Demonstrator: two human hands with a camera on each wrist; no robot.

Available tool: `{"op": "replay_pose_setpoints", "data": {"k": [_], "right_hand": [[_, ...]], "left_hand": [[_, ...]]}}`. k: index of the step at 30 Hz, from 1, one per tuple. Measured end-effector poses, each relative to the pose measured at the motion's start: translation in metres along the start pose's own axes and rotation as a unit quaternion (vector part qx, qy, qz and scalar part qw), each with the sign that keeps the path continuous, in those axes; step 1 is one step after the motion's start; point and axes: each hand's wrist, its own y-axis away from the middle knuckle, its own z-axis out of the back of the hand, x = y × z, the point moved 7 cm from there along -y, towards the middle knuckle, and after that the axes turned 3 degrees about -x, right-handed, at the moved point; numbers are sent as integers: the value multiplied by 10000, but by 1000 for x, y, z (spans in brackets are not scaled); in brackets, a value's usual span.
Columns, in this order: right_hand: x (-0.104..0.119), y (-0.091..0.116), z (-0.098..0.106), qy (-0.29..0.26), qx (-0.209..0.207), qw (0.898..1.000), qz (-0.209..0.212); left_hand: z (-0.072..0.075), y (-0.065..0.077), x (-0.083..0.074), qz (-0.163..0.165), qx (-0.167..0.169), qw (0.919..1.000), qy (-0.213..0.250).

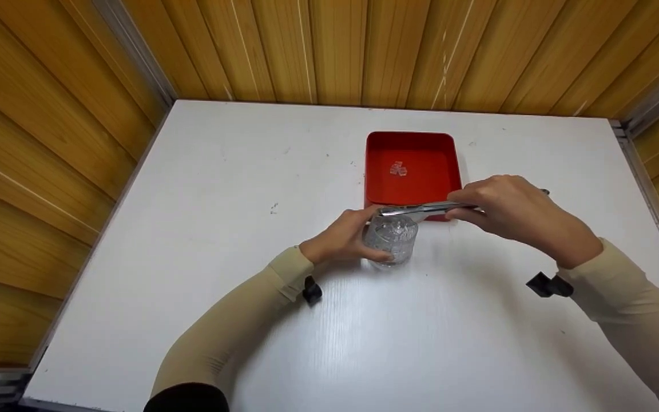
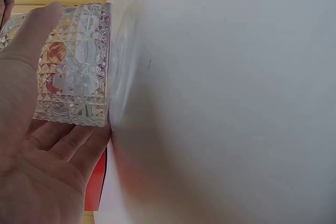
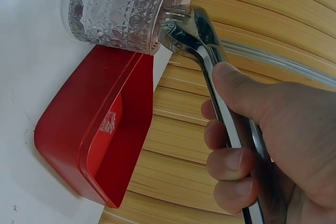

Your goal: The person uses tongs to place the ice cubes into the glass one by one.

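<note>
A clear patterned glass point(image 1: 393, 243) stands upright on the white table. My left hand point(image 1: 345, 236) holds it, with the thumb on one side and the fingers behind, as the left wrist view shows. My right hand point(image 1: 504, 212) grips metal serving tongs point(image 1: 429, 208). One tip is forked and the other spoon-shaped, and both are at the glass's rim point(image 3: 163, 14). Clear pieces show inside the glass in the head view, though their number cannot be made out. Several small clear cubes point(image 1: 398, 169) lie in the red square box point(image 1: 412, 189) behind the glass.
The white table point(image 1: 238, 171) is bordered by wood-patterned walls point(image 1: 335, 51) at the back and both sides. The red box's near wall is right behind the glass. A few small dark marks point(image 1: 274, 208) dot the tabletop left of the box.
</note>
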Motion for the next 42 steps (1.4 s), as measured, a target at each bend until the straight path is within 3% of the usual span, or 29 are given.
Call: {"op": "replay_pose_setpoints", "data": {"k": [12,32,42], "right_hand": [[0,2,-2,23,-160,9998,68],[-3,2,-3,35,11,9998,-170],[-2,4,0,40,-321,9994,73]], "left_hand": [[0,1,1,34,-8,9999,126],[-1,0,2,134,21,9996,227],[0,1,2,186,25,9998,118]]}}
